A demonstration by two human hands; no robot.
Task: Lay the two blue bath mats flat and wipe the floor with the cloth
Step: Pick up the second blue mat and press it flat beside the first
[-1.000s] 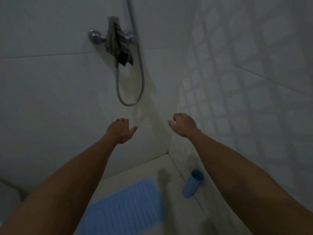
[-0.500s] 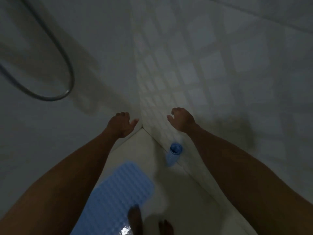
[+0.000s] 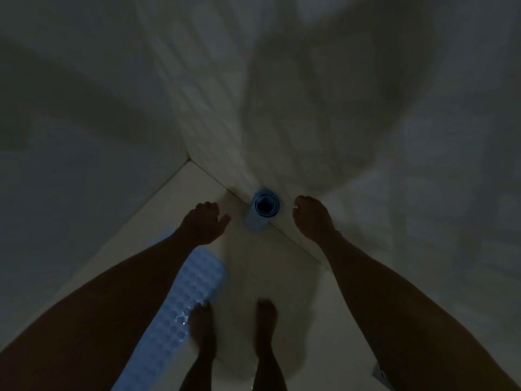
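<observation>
1. Both bare forearms reach forward and down from the lower corners of the view, angled toward each other.
2. The left hand (image 3: 203,223) is empty, back facing up, fingers loosely curled and the thumb sticking out to the right.
3. The right hand (image 3: 312,217) is also empty, back up, fingers curled downward.
4. Two bare feet stand between the arms: the left foot (image 3: 201,324) and the right foot (image 3: 266,323), toes pointing forward.
</observation>
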